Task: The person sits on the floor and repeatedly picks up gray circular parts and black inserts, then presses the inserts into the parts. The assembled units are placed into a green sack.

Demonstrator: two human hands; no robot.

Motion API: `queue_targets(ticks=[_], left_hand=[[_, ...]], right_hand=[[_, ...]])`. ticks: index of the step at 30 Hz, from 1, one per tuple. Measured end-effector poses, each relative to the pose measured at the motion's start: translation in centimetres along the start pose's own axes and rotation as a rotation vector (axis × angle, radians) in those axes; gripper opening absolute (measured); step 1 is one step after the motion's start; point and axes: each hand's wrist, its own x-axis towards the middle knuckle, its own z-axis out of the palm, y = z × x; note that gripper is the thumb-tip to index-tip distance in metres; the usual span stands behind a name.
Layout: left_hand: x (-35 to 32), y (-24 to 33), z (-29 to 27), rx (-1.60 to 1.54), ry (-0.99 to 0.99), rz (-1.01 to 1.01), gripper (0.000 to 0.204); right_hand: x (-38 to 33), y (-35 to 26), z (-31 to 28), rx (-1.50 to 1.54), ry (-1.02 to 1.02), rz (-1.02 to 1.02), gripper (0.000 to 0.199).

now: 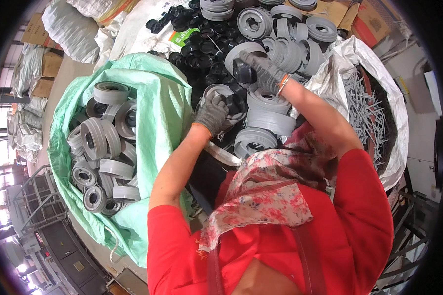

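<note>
- a person in a red shirt (261, 246) leans over the work, a flowered cloth (261, 206) hanging at the neck and shoulders.
- left of the person, a big green sack (160, 108) stands open, holding many loose grey rings (93, 140).
- on the right, a white sack (398, 123) gapes open over thin grey sticks (362, 105).
- beyond the hands, a heap of black caps (199, 59) lies loose beside a pile of grey rings (285, 54).
- just below the right hand, a short stack of grey rings (269, 121) stands near the cloth.
- under the left hand is a near ring (220, 90), grey, its opening partly covered; a far ring (234, 55), also grey, is just beside the right hand.
- the left hand (212, 113), in a grey glove, has its fingers bent over the near ring's left side; i cannot tell whether they clamp it.
- the right hand (268, 73), gloved alike, has its fingers curled and clamped on a black cap (244, 73), in front of the far ring.
- another cap (237, 104), black too, lies against the near ring's right side.
- an orange band (282, 84) circles the right wrist.
</note>
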Motion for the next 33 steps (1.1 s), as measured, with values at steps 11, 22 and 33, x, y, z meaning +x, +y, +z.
queue_targets(ticks=[11, 22, 33], left_hand=[[-9.7, 2.6, -13.2, -1.358, 0.411, -0.691, 0.061], [-14.1, 9.3, -11.5, -2.616, 0.815, -0.639, 0.053], [-14.9, 9.2, -10.3, -2.63, 0.883, -0.598, 0.05]], right_hand=[[-9.6, -5.3, 3.9, 0.213, -0.111, -0.167, 0.05], [-12.7, -1.8, 11.3, -0.965, 0.054, -0.764, 0.068], [-15.4, -4.4, 10.5, 0.068, -0.465, 0.029, 0.031]])
